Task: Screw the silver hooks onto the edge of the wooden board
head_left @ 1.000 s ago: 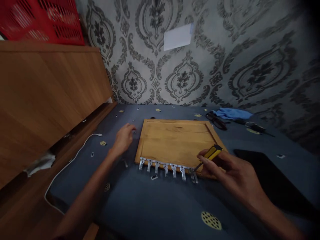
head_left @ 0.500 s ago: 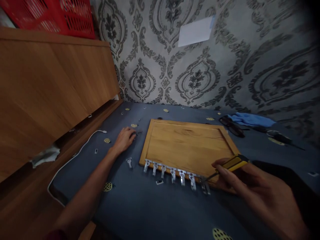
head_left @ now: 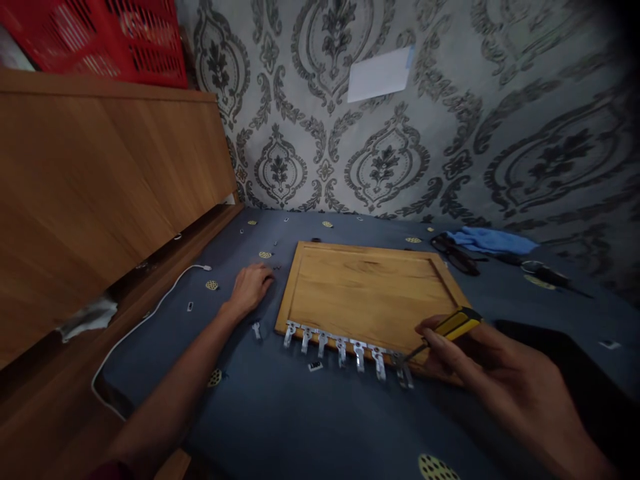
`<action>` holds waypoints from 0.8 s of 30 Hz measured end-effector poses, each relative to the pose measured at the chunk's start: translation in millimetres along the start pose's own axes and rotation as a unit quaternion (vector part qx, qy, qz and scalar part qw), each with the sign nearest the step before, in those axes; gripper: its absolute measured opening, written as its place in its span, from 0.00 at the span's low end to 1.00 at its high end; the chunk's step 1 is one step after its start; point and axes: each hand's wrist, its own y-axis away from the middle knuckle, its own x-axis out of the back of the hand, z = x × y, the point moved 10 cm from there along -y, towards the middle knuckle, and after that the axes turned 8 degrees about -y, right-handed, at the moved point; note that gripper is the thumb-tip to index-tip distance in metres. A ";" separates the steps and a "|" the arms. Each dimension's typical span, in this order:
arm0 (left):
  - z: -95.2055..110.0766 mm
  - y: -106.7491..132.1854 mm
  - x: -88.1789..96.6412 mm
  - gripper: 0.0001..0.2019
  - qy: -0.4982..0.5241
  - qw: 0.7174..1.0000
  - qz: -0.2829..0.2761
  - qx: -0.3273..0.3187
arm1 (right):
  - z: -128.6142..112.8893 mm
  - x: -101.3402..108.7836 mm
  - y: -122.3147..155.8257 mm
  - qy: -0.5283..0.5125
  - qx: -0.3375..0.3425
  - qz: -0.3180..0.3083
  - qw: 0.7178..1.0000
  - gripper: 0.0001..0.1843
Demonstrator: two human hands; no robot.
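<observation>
My right hand (head_left: 500,373) grips a screwdriver (head_left: 456,325) with a yellow and black handle. Its shaft points down-left to a metal clip (head_left: 403,375) at the near edge of a framed wooden board (head_left: 370,283). Several like metal clips (head_left: 359,357) line that same edge and stick out past it. Left of the board, my left hand (head_left: 250,288) rests on the blue patterned cloth with its fingers curled together; whatever they hold is hidden. Tiny dark pieces (head_left: 277,268), perhaps screws, lie just beyond its fingertips. One loose clip (head_left: 257,331) lies below this hand.
A wooden cabinet (head_left: 115,180) stands at left with a red basket (head_left: 145,40) on top. Beside it runs a white cable (head_left: 145,313). Sunglasses (head_left: 455,253), a blue cloth (head_left: 493,240) and a black tool (head_left: 555,275) lie at the right, before the patterned wall.
My left fingers have drawn in and curled more, with fewer tiny pieces showing beside them. My right hand keeps the screwdriver at the same clip. The view has shifted slightly.
</observation>
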 end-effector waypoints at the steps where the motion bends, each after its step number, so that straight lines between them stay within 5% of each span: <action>1: 0.1 0.1 0.2 0.09 0.001 1.000 0.002 0.001 | -0.5 -0.4 0.1 -0.003 0.002 -0.001 1.000 0.17; 6: -3.9 -1.9 -0.2 0.08 0.024 1.000 0.014 0.000 | 0.0 0.4 0.7 -0.003 -0.009 -0.002 1.000 0.17; 16: -16.4 -8.1 -16.2 0.40 0.104 0.994 0.017 -0.030 | 4.6 1.6 -0.9 0.032 -0.047 0.001 0.998 0.25; 24: -23.0 -6.8 -1.9 0.31 0.079 0.996 0.042 -0.013 | -6.1 0.9 -0.7 0.062 -0.026 0.006 0.998 0.29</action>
